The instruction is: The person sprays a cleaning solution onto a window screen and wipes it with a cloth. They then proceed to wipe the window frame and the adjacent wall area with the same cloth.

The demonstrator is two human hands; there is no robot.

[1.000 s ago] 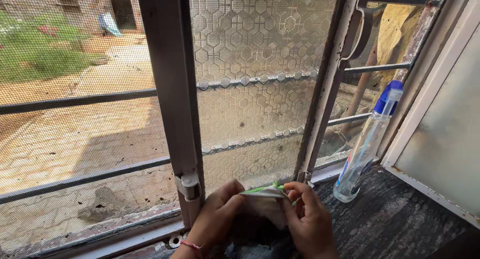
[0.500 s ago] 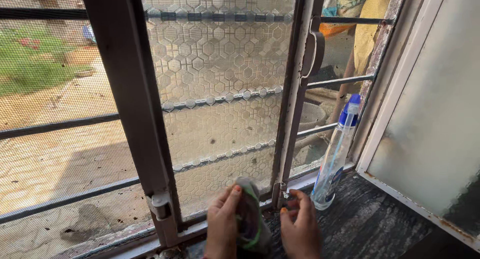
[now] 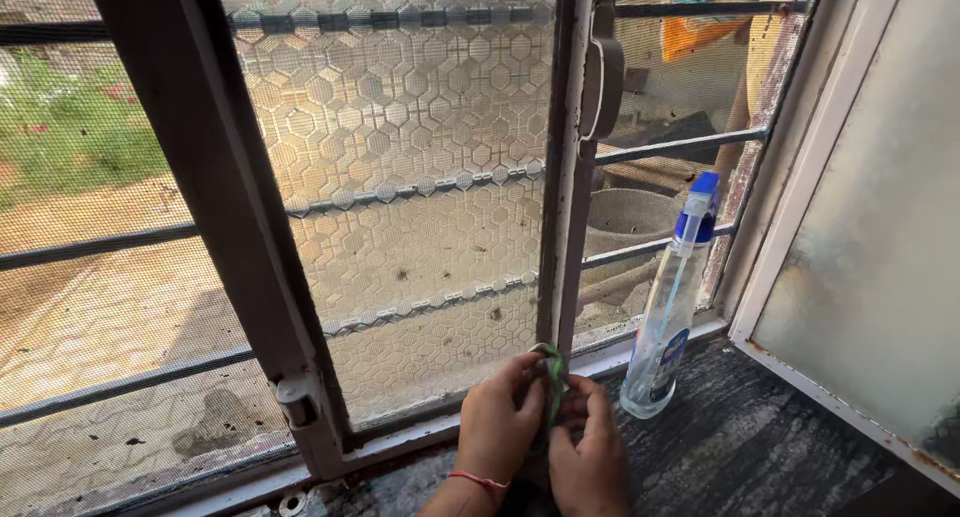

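Note:
My left hand [image 3: 497, 424] and my right hand [image 3: 590, 459] are close together on the dark window sill [image 3: 740, 427], both gripping a folded green cloth [image 3: 551, 375] between them. The cloth stands on edge against the bottom of the brown window frame post [image 3: 558, 207]. Just behind it is a patterned frosted glass pane [image 3: 420, 177] with a few dirt spots. A red thread band circles my left wrist.
A clear spray bottle [image 3: 668, 317] with a blue and white nozzle stands upright on the sill right of my hands. A mesh screen [image 3: 110, 307] with horizontal bars fills the left. An open frosted window panel [image 3: 880, 247] leans at the right. A latch handle [image 3: 601, 87] sits on the frame.
The view has shifted right and down. My hands have folded the green cloth narrower and brought it up against the foot of the frame post.

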